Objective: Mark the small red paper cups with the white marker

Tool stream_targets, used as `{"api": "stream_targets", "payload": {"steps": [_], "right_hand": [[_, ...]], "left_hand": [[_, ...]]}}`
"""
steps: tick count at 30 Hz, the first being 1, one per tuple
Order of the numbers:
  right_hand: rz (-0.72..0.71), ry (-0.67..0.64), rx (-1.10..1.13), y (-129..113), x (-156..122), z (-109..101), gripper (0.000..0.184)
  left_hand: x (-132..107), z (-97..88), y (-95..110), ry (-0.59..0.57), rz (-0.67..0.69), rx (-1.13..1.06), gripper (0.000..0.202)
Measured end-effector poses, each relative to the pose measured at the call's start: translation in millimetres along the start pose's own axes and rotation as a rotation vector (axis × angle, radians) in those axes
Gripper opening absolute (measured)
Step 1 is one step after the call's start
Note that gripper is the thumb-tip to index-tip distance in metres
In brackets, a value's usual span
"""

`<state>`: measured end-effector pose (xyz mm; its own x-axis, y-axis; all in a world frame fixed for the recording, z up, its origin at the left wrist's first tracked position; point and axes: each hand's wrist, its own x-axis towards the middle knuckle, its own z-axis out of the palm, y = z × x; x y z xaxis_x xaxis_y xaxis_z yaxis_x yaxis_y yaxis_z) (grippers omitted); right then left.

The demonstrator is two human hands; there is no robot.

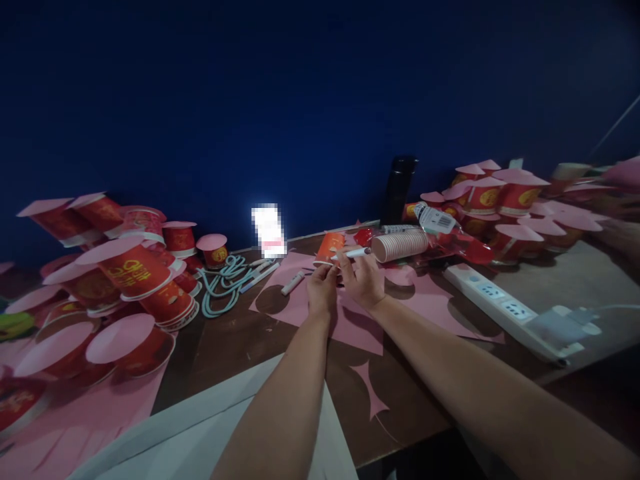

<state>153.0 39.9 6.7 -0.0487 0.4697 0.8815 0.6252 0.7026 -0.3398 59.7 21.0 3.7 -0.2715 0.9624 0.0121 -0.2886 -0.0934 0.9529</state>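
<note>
My left hand [323, 288] grips a small red-orange paper cup [330, 246] near its rim; the cup is tilted on its side. A white marker-like pen [358, 253] is held in the closed fingers of my right hand [364, 281], its tip pointing at the cup's wall. Under both hands lies a pink paper sheet [357, 327] with round holes cut in it. A short white cap or tube [293, 283] rests on that sheet, left of my left hand. Just right of my right hand, a stack of nested paper cups [400, 245] lies on its side.
Red cups with pink paper discs pile up at left [135, 267] and right [520, 193]. A teal cable [220, 293], a lit phone [269, 230], a black flask [400, 190], a clear plastic bottle [445, 223] and a power strip [505, 307] surround the sheet. Another person's blurred arm [617, 233] shows at right.
</note>
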Motion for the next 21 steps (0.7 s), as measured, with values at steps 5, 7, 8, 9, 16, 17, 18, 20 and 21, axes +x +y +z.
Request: {"api": "stream_targets", "payload": {"steps": [5, 7, 8, 9, 16, 17, 18, 20, 21], "right_hand": [[-0.016, -0.008, 0.001, 0.7, -1.1, 1.0, 0.018], [-0.01, -0.001, -0.005, 0.4, -1.4, 1.2, 0.019], [-0.008, 0.001, -0.001, 0.3, -1.6, 1.4, 0.018], [-0.01, 0.002, 0.006, 0.1, -1.8, 1.6, 0.017], [0.027, 0.001, 0.037, -0.8, -0.5, 0.9, 0.021], [0.044, 0.005, 0.042, -1.1, 0.0, 0.4, 0.022], [0.061, 0.011, 0.047, -1.3, 0.4, -0.2, 0.022], [0.083, 0.016, 0.056, -1.6, 0.7, -0.7, 0.022], [0.086, 0.017, 0.061, -1.5, 0.4, -0.6, 0.022]], "left_hand": [[-2.1, 0.1, 3.0, -0.012, 0.016, 0.017, 0.013], [-2.0, -0.2, 2.5, -0.021, 0.021, 0.026, 0.012], [-1.5, -0.4, 1.4, -0.022, 0.021, 0.024, 0.012], [-0.5, -0.6, -0.4, -0.021, 0.021, 0.019, 0.012], [11.6, -3.1, -19.0, -0.022, 0.022, -0.125, 0.013], [12.6, -3.6, -20.3, -0.025, 0.013, -0.163, 0.014], [13.1, -4.1, -21.1, -0.028, 0.006, -0.198, 0.015], [13.0, -4.8, -21.6, -0.034, -0.004, -0.253, 0.017], [12.6, -5.0, -21.6, -0.039, -0.005, -0.271, 0.019]]}}
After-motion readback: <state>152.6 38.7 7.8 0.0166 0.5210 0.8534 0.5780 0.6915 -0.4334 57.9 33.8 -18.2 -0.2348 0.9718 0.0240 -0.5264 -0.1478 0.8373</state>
